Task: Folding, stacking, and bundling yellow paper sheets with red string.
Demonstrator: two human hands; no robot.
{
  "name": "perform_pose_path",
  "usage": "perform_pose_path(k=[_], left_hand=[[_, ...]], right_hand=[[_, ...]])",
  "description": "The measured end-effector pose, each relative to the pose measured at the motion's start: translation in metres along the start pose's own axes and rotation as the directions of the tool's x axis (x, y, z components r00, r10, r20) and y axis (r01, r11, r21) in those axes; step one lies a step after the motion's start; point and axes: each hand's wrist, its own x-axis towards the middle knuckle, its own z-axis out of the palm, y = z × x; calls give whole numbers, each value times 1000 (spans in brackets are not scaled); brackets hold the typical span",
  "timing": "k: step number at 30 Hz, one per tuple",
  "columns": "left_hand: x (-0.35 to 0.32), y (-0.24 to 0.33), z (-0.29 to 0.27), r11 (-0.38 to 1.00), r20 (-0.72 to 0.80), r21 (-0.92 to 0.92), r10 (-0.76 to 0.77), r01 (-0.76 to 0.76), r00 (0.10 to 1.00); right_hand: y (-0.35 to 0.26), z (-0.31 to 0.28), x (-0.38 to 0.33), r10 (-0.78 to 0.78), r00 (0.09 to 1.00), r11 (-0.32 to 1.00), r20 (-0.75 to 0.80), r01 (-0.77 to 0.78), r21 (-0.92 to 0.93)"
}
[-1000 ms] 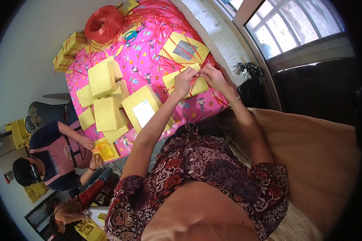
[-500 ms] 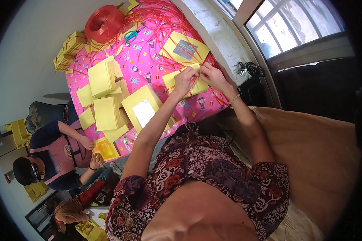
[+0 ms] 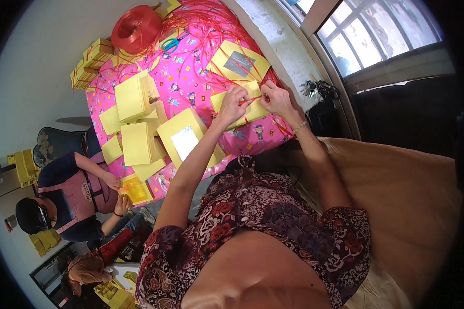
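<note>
Both hands [image 3: 255, 102] pinch thin red ribbon [image 3: 248, 99] (glossy) over flat yellow box [image 3: 241, 105].

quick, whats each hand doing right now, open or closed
Left hand: closed, pinching the red string over the yellow box.
Right hand: closed, pinching the same string over the box.

Stacked yellow boxes [image 3: 134, 98] crowd the left; bare pink cloth [image 3: 188, 85] lies between them and the hands

Flat yellow box [image 3: 242, 105] lying on the pink cloth, thin red string [image 3: 246, 99] stretched taut across its top
</note>
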Motion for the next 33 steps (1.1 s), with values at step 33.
perform_pose_path(k=[33], left_hand=[[-86,-52,15,373,-79,-637,-902,674,424]], right_hand=[[24,72,-18,478,765,350,432,-617,705]])
